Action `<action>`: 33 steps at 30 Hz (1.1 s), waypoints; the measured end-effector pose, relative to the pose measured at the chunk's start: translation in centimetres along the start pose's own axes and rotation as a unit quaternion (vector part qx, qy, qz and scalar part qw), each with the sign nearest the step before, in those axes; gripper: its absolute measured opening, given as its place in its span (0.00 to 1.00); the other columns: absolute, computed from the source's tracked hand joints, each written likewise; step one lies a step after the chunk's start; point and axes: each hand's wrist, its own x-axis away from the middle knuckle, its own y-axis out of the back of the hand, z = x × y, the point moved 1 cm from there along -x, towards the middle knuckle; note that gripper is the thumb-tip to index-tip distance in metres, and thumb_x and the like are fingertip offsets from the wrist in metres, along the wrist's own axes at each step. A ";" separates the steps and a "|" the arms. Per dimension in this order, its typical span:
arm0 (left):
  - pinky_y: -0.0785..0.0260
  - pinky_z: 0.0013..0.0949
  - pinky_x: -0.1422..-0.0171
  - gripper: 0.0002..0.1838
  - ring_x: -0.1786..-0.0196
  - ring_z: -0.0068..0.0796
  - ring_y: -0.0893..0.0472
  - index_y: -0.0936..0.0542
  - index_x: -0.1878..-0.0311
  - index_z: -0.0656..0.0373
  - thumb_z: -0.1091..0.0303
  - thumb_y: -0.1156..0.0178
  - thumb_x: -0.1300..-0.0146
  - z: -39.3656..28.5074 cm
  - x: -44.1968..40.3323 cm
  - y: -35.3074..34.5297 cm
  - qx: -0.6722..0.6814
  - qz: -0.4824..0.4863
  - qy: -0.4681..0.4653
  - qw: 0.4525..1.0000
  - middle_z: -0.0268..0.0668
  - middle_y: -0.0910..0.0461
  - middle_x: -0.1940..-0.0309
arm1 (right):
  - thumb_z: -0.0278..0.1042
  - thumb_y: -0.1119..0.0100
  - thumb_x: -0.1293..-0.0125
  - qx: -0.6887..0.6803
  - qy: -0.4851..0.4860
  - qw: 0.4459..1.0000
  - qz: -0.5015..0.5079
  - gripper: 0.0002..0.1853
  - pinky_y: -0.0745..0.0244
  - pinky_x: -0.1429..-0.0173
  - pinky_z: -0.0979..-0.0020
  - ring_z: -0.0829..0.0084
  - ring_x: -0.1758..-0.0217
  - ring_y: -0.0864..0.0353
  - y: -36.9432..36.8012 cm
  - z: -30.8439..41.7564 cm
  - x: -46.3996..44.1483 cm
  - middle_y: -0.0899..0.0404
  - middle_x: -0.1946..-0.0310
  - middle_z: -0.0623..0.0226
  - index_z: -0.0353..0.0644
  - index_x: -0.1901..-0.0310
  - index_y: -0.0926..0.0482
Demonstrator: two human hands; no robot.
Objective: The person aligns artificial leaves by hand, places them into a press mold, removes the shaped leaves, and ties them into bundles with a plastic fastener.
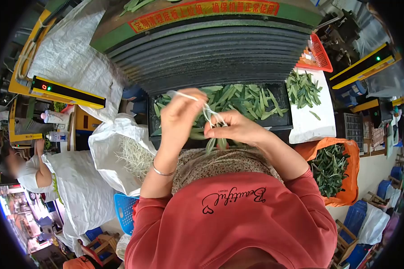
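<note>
Pinched white strands (207, 112) in fingers of left hand (180, 114) | gripped same strands near fingertips of right hand (238, 127) | spanned gap between both hands | showed green leaves (210, 146) hanging just below right fingers | worked before leaf-filled black tray (281, 122)

Half Out of Sight

White strands (213, 117) are partly hidden in the left hand (180, 112) and right hand (232, 127), mid-frame. The top edge crops the green machine (206, 47), the bottom edge the red shirt (242, 219). Lower left, I find the background clutter (24, 219) too blurred to name.
</note>
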 end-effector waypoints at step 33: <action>0.29 0.34 0.64 0.13 0.69 0.38 0.21 0.21 0.55 0.67 0.67 0.44 0.36 3.7 6.7 22.8 -0.598 -0.020 0.201 0.775 0.44 0.18 0.67 | 0.34 0.45 0.45 0.481 -0.392 0.652 -0.436 0.08 0.31 0.72 0.67 0.64 0.80 0.29 13.2 3.5 38.2 0.23 0.78 0.63 0.38 0.70 0.21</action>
